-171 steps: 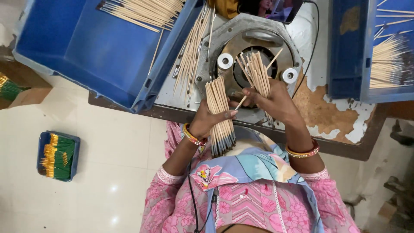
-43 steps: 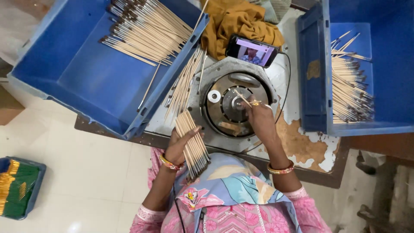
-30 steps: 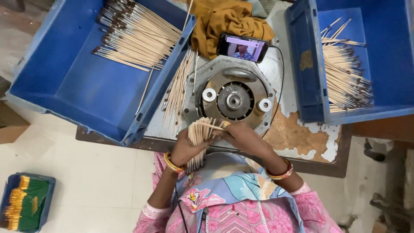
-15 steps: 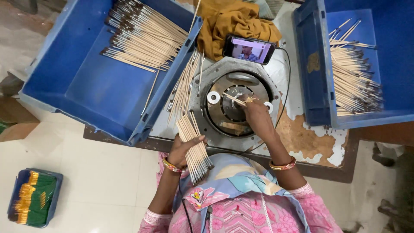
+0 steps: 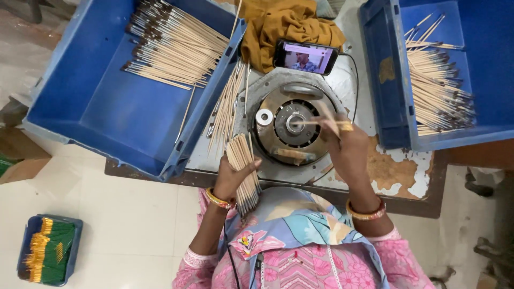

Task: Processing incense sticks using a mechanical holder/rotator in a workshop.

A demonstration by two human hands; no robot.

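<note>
Bundle of bamboo sticks (image 5: pixel 243 171) clenched in left hand (image 5: pixel 231 176), single stick (image 5: pixel 316 122) pinched by right hand (image 5: pixel 348 150) over round metal machine (image 5: pixel 292 126), blue crates (image 5: pixel 96 107) either side, phone (image 5: pixel 305 57) beyond the fingers.

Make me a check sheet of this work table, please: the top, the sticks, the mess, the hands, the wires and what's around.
Surface: worn table top, coating flaked off in patches.
Job's things: round metal machine; bundle of thin sticks; single stick reaching the machine's centre.
Clutter: loose sticks beside the machine; mustard cloth; phone with lit screen.
Hands: left hand grips the bundle; right hand holds the single stick.
Cables: dark cable running from the phone.
Surroundings: left blue crate and right blue crate, each holding dark-tipped sticks; small blue tray of green and yellow packets on the floor.
</note>
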